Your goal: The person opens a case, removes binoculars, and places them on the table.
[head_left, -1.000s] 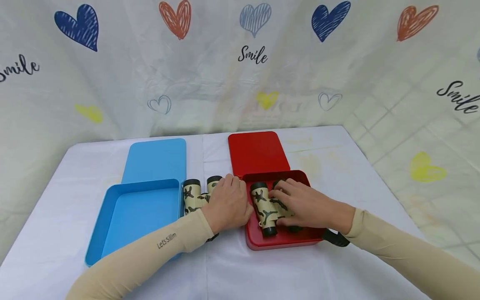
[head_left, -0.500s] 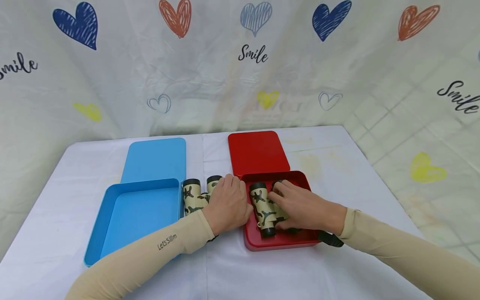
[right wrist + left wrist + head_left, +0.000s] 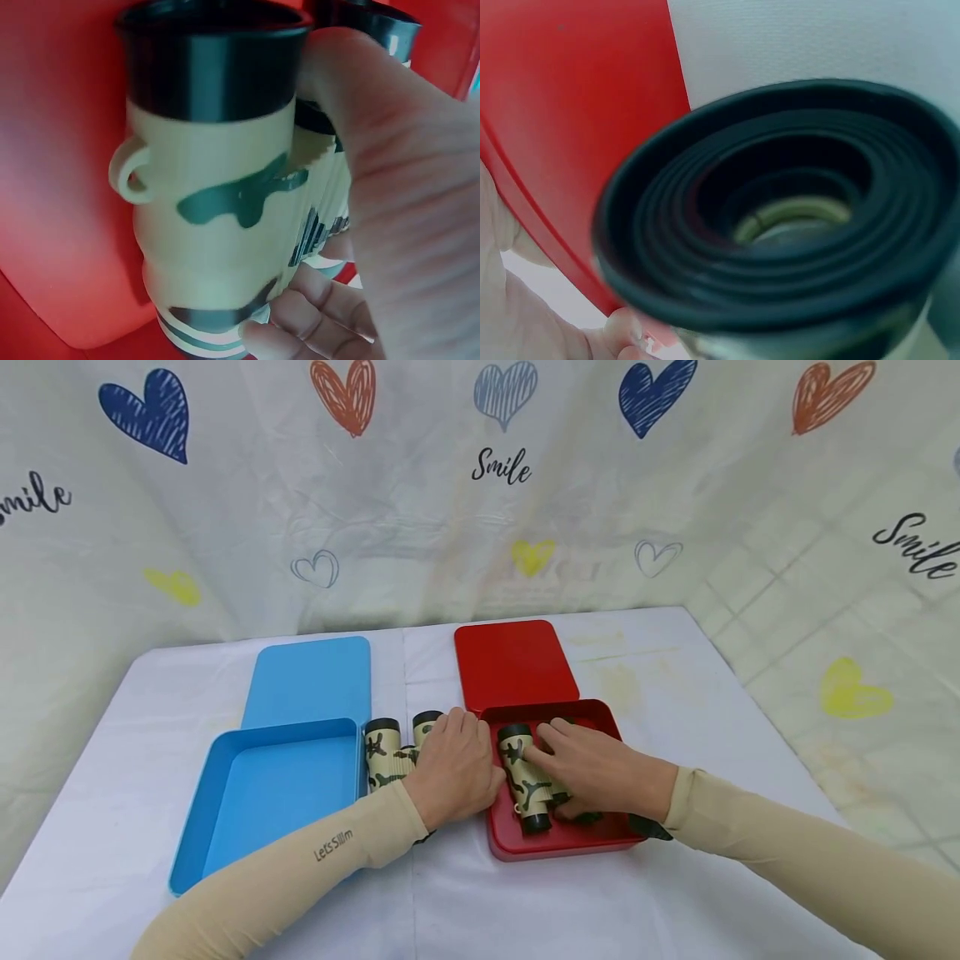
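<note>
My left hand (image 3: 459,768) grips the left wall of the red box (image 3: 562,852), fingers curled at its rim. In the left wrist view, a thumb and fingers press against the red wall. Inside the box lie camouflage-patterned binoculars (image 3: 517,768), tan with black ends. My right hand (image 3: 600,768) holds their right barrel, covering most of it; in the right wrist view, the thumb and fingers go round that barrel (image 3: 210,165). A second pair of camouflage binoculars (image 3: 382,752) lies between the two boxes, partly behind my left hand. Its black eyecup (image 3: 652,247) fills the left wrist view.
The blue box (image 3: 225,777) stands open on the left, with its blue lid (image 3: 311,681) spread behind it. The red lid (image 3: 517,664) lies back behind the red box. A white cloth covers the table (image 3: 450,910). A printed sheet (image 3: 420,527) hangs behind.
My right hand has shifted a little left over the binoculars in the red box, covering more of the right barrel. My left hand and both boxes stay in place.
</note>
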The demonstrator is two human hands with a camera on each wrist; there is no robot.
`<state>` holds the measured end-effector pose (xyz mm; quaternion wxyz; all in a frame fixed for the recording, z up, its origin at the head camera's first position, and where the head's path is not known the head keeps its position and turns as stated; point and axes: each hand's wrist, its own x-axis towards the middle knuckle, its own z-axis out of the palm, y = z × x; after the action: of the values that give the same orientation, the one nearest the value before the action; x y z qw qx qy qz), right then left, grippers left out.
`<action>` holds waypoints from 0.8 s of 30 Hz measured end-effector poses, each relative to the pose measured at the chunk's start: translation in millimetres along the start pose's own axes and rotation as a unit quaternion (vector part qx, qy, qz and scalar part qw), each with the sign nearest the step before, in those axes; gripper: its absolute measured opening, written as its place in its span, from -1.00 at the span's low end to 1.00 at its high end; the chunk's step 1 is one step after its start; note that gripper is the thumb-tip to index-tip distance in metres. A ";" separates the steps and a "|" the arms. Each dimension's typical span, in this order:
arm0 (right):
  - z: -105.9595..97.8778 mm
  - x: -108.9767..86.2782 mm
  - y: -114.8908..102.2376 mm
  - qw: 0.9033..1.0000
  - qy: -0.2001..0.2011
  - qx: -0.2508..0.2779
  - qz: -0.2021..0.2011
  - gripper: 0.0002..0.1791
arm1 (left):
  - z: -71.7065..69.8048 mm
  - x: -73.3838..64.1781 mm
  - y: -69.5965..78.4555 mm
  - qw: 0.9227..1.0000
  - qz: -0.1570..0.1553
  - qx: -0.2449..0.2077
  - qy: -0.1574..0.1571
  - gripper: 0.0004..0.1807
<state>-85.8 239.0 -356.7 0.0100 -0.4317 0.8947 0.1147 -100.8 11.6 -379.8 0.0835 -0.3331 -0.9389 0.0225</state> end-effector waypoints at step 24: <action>7.9 7.9 0.9 0.996 0.002 -0.086 -0.035 -0.11 | 2.2 2.4 1.2 1.000 -0.005 0.000 0.004 -0.67</action>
<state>-92.1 235.1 -365.1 -0.0246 -0.4623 0.8658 0.1897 -102.2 14.0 -381.7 0.0870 -0.3284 -0.9403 0.0208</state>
